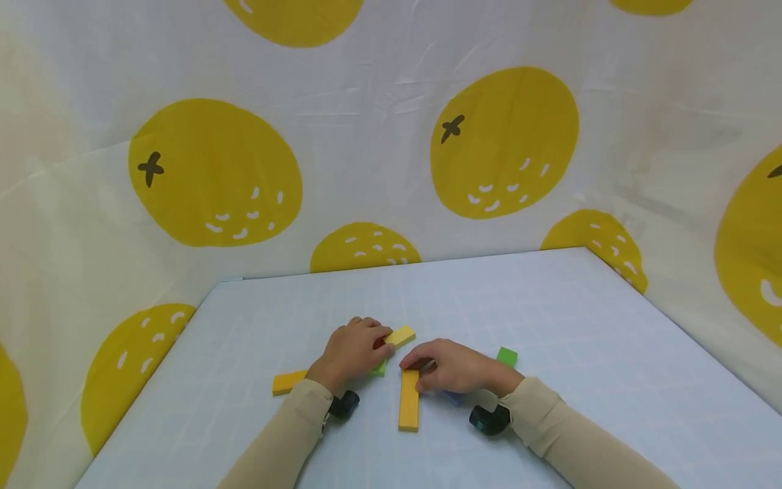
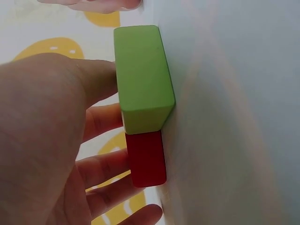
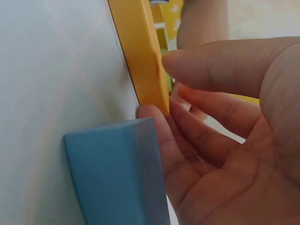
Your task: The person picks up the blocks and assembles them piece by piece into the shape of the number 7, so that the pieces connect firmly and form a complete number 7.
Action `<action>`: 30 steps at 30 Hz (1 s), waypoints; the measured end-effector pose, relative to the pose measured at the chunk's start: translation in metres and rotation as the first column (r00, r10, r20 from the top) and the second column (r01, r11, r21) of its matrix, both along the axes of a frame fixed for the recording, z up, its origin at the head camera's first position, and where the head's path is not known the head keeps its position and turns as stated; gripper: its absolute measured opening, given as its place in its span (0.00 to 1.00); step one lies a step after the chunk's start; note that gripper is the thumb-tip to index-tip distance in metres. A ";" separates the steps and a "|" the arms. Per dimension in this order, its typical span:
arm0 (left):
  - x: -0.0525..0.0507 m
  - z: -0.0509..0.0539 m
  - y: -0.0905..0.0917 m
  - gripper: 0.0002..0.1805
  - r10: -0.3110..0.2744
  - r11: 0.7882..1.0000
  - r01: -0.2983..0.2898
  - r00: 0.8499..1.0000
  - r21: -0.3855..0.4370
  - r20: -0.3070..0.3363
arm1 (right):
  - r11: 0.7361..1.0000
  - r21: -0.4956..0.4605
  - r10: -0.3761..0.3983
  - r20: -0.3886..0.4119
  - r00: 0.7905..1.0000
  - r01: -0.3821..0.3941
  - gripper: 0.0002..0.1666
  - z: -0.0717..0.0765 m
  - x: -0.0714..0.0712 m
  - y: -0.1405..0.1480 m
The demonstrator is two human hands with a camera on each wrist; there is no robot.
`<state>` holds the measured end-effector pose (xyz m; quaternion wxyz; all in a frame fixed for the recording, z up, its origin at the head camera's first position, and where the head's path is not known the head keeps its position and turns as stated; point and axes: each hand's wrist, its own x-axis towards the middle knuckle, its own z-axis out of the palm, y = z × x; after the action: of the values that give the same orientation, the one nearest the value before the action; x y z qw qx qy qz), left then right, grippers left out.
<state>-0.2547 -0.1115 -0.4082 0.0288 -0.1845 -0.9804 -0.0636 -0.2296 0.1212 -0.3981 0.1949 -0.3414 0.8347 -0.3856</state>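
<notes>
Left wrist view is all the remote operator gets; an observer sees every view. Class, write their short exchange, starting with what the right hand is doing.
Operator: I see a green block and a red block. What is the right hand doing?
Observer: It grips an orange block near the end farther from the person.
Operator: Does any other block lie close to that hand?
Observer: Yes, the right wrist view shows a blue block close beside its fingers.
</notes>
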 end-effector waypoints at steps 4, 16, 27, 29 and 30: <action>-0.002 0.003 0.003 0.24 -0.006 1.000 0.006 1.000 0.011 -0.011 | 0.999 -0.017 -0.030 -0.018 0.999 0.030 0.19 0.006 -0.003 0.005; 0.001 0.004 0.001 0.24 0.035 0.999 -0.035 0.999 0.022 0.017 | 0.990 -0.076 -0.126 -0.072 0.989 0.121 0.16 0.003 -0.004 0.031; 0.002 0.003 -0.002 0.22 -0.052 0.997 0.053 0.999 0.056 -0.012 | 0.974 -0.129 -0.198 -0.092 0.976 0.186 0.18 0.004 -0.004 0.066; 0.003 0.004 -0.003 0.21 -0.044 0.997 0.045 0.999 0.065 -0.011 | 0.973 -0.127 -0.207 -0.098 0.973 0.194 0.18 0.005 -0.006 0.070; 0.003 0.005 -0.003 0.21 -0.038 0.997 0.039 0.999 0.072 -0.011 | 0.972 -0.125 -0.213 -0.102 0.972 0.200 0.18 0.006 -0.007 0.071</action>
<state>-0.2519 -0.1148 -0.4034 0.0389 -0.2025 -0.9735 -0.0987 -0.2368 0.1925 -0.3926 0.0855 -0.2850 0.8521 -0.4306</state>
